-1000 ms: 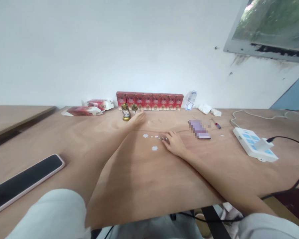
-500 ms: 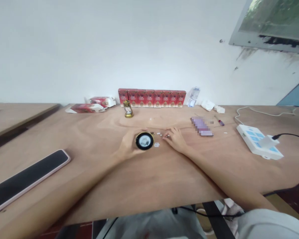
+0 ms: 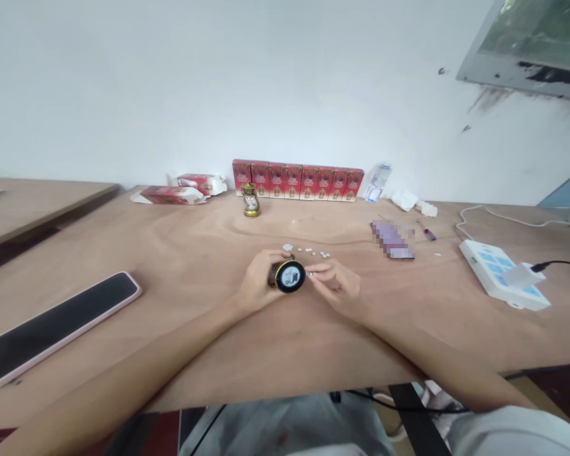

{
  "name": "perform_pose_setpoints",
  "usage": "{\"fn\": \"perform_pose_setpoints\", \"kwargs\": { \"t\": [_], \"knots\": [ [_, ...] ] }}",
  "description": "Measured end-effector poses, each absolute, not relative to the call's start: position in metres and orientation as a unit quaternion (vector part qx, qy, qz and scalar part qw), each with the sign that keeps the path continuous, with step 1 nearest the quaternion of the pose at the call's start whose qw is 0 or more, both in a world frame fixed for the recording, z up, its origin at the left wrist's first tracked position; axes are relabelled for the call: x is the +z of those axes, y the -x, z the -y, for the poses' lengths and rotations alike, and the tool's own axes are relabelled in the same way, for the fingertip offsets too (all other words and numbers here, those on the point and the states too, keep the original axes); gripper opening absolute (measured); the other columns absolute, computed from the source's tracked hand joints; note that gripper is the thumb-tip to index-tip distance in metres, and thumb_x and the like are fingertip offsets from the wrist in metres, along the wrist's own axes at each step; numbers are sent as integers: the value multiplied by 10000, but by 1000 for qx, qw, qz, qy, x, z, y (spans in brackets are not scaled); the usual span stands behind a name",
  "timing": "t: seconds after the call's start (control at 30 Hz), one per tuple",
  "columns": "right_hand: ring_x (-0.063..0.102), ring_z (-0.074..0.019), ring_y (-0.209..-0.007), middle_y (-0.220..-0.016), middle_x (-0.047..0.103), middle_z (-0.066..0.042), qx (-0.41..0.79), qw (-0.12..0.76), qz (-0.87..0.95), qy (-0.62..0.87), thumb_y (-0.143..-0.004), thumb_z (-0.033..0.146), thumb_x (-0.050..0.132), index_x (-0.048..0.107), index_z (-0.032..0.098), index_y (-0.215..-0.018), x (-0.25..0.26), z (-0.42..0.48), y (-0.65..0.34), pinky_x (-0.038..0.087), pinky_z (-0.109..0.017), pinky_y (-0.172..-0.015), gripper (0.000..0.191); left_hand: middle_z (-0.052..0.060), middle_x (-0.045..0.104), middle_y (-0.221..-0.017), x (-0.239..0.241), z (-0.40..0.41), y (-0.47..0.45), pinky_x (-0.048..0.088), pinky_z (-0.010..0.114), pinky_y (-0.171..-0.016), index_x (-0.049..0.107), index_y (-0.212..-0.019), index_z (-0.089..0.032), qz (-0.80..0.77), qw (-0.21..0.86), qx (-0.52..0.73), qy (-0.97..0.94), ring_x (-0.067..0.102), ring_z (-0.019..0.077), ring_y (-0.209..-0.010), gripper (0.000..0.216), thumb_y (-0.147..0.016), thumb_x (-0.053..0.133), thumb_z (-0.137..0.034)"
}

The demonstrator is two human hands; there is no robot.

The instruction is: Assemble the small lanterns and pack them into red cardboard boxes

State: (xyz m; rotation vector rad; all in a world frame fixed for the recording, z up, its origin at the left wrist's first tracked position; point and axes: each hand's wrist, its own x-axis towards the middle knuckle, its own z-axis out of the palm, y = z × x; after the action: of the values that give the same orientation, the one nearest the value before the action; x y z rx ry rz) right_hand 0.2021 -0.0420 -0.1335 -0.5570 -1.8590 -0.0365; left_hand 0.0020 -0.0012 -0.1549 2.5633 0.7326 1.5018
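My left hand [image 3: 260,278] is wrapped round a small lantern [image 3: 291,277], tipped so that its round black base with a pale centre faces me. A gold rim shows at the base's edge; most of its body is hidden by the fingers. At the base's right edge, my right hand [image 3: 336,284] pinches a tiny silvery piece [image 3: 310,273], too small to name. Just beyond the hands lie several small round pale pieces [image 3: 323,254] and a small white piece [image 3: 287,247]. A similar gold lantern [image 3: 251,201] stands upright farther back.
A row of red boxes [image 3: 297,181] lines the wall, with opened red boxes [image 3: 171,194] to the left. A clear bottle [image 3: 379,182], crumpled tissue [image 3: 405,200], screwdriver [image 3: 428,234] and purple blurred item [image 3: 392,240] lie rightward. A power strip [image 3: 501,272] sits right, a phone [image 3: 61,326] left.
My right hand has come up from the small pieces on the table to the lantern's base, a tiny piece in its fingertips. The lantern has moved slightly right and tilted.
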Motion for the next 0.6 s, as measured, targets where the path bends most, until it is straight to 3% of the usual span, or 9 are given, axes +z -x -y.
{"fn": "perform_pose_setpoints", "kwargs": {
  "t": [0.17, 0.33, 0.6],
  "knots": [
    [661, -113, -714, -793, 697, -42, 29, 544, 793, 271, -808, 142, 621, 594, 192, -749, -127, 49, -202, 531, -240, -636, 82, 99, 618, -1043, -153, 1, -3, 493, 359, -809, 462, -1063, -208, -250, 5, 478, -842, 605, 216, -977, 399, -753, 678, -335],
    [651, -110, -731, -790, 699, -12, 91, 531, 783, 310, -810, 189, 642, 656, 200, -871, -131, 49, -202, 525, -243, -692, 63, 92, 619, -1038, -153, 3, -6, 484, 351, -799, 459, -1055, -207, -260, -5, 459, -850, 600, 214, -968, 385, -770, 658, -370],
    [588, -116, -649, -713, 661, -14, -20, 537, 811, 230, -829, 216, 626, 660, 203, -894, -137, 41, -200, 492, -260, -615, 75, 86, 638, -1014, -154, 7, -12, 453, 339, -764, 472, -1036, -205, -253, -13, 440, -861, 607, 212, -925, 368, -777, 646, -401]
  ]
}}
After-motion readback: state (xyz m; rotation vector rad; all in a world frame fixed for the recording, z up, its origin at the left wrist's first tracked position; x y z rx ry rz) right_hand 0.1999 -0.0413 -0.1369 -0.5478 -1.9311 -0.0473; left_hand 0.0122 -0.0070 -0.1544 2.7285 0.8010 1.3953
